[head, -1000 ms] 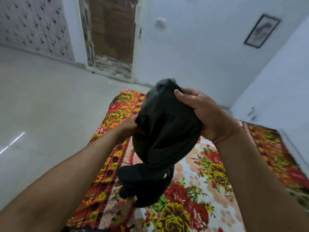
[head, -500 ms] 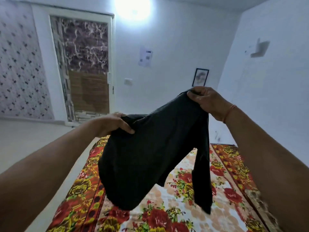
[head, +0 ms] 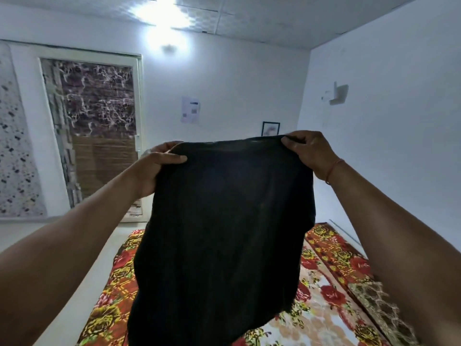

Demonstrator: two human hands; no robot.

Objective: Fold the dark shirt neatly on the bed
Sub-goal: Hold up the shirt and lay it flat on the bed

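A white room with a bright ceiling light, and below the raised arms a bed [head: 324,290] covered in a red and yellow flowered spread. The person holds the dark shirt [head: 224,233] up in the air, well clear of the spread. The left hand [head: 154,168] pinches one upper corner, thumb lying across the front of the cloth with fingers behind it; the right hand [head: 309,151] pinches the other corner, fingers curled over the top edge. Between the two grips the edge is pulled nearly straight, and the cloth hangs down from them in one sheet, its lower part rumpled and curling under.

I'd say this is the shaking-out step, with no fold made. To do it well, keep both corners level, let the bottom uncurl, then lower it flat onto the spread beneath the grips.

Beyond the hands stand a door [head: 97,136], a paper [head: 190,109] stuck on the wall, and a small framed picture [head: 270,128] just above the right grip. The visible spread carries nothing that would hinder laying it down.
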